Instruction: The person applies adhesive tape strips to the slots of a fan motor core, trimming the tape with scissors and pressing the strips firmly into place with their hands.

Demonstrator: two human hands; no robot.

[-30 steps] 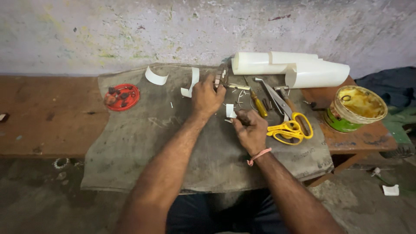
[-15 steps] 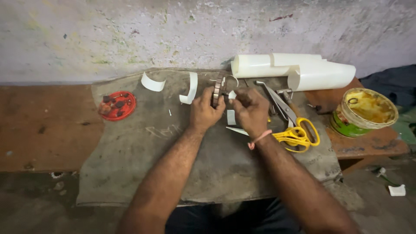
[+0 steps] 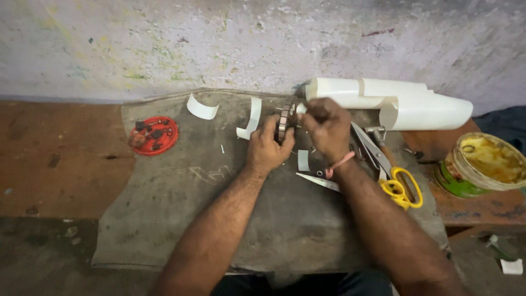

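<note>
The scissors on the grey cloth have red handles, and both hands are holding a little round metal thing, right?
Not quite. The head view shows the scissors on the grey cloth have yellow handles, not red. The rest is right: the left hand and the right hand both hold the little round metal part.

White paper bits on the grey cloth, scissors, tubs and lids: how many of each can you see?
Loose white strips: 3 (curved strip, long strip, small strip)
White paper rolls: 1 bundle
Yellow-handled scissors: 1
Red lid: 1
Green tub: 1
Total: 7
</note>
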